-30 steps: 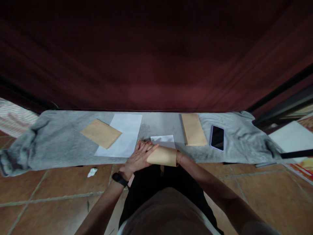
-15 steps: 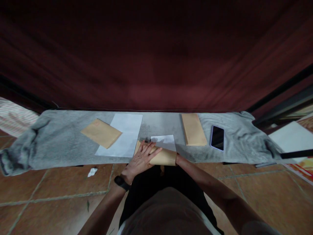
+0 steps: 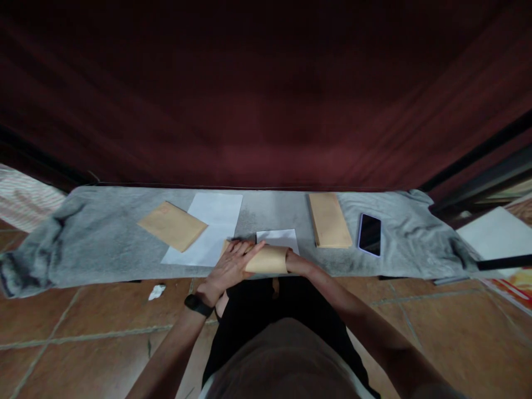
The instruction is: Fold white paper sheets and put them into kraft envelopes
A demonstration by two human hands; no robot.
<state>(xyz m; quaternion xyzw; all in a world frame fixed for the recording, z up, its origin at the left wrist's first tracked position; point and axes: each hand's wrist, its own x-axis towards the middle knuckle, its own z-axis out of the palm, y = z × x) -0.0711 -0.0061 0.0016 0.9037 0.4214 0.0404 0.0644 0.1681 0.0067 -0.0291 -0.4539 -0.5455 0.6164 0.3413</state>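
Dark red curtain (image 3: 266, 111) is hanging behind a long desk draped in grey cloth (image 3: 103, 249). Brown envelope (image 3: 268, 259) is lying at the middle of the desk's near edge, its long axis running left-right along that edge. Left hand (image 3: 230, 267) is resting flat on its left end, fingers apart and stretched out, pressing rather than clamping. Right hand (image 3: 292, 260) is meeting the envelope's right end, fingers hidden by the paper, so cannot tell if it is gripping. Both hands are touching it, one at each end. Small white sheet (image 3: 277, 237) is lying just behind; phone (image 3: 369, 234) is sitting well apart to the right.
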